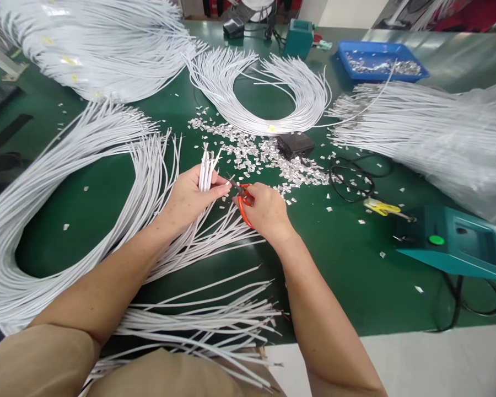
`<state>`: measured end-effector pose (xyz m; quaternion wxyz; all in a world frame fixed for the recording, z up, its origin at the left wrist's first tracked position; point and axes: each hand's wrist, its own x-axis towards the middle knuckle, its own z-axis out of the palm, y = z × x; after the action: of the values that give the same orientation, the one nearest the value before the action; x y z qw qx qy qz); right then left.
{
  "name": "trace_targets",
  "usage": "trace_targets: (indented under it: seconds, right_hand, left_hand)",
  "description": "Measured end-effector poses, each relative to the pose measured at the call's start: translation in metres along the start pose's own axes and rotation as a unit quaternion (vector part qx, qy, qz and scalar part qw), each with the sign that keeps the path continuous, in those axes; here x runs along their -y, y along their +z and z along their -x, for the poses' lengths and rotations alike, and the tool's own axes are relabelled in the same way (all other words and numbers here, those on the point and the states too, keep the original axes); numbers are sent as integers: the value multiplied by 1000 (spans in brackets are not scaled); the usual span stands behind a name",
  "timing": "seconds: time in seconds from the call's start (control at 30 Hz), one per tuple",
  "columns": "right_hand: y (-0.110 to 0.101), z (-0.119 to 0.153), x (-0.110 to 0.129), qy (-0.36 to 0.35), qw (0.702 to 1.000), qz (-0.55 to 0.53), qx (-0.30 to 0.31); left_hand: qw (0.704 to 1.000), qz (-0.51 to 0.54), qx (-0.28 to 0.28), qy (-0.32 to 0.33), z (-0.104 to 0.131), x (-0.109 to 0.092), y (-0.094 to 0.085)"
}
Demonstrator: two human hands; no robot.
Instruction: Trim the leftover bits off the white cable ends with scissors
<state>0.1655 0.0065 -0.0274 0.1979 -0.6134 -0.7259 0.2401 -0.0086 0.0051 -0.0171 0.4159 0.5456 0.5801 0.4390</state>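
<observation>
Two hands (pixel 186 198), cutters (pixel 243 194), wires (pixel 205 172), unreadable tag (pixel 271 128)

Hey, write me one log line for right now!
left hand: holds white cables | right hand: holds orange-handled tool, tip close to left hand | table: small shiny pieces scattered

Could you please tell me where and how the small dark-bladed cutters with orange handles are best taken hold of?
Probably by the curved orange handles of the dark-bladed cutters, from the right, where the right hand grips: the blades point left, toward the bundle of thin white cables in the left hand, so this keeps clear of them.
</observation>
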Motion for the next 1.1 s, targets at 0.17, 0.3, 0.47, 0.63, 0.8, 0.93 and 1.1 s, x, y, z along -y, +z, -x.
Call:
trace_targets:
  seconds: [0.17, 0.3, 0.47, 0.63, 0.8, 0.93, 1.1]
  right_hand:
    - [-8, -1, 8, 56, 929, -364, -44]
    - [-6, 0, 15, 66, 867, -491, -51]
    - [-4, 0, 16, 74, 858, -505, -53]
    - [-2, 0, 16, 77, 854, -511, -57]
    - [1, -2, 16, 115, 827, -550, -40]
    - [4, -3, 13, 130, 840, -525, -35]
    - [0, -5, 3, 102, 899, -390, -172]
  left_hand:
    - [1000, -29, 9, 3, 3, -7, 2]
    - [999, -48, 16, 2, 6, -12, 6]
    - [998, -67, 17, 7, 7, -12, 6]
    - [997, -70, 18, 11, 5, -10, 5]
    - [998, 34, 56, -25, 6, -10, 6]
    - [983, 115, 120, -72, 7, -12, 7]
    - [973, 137, 164, -90, 7, -11, 4]
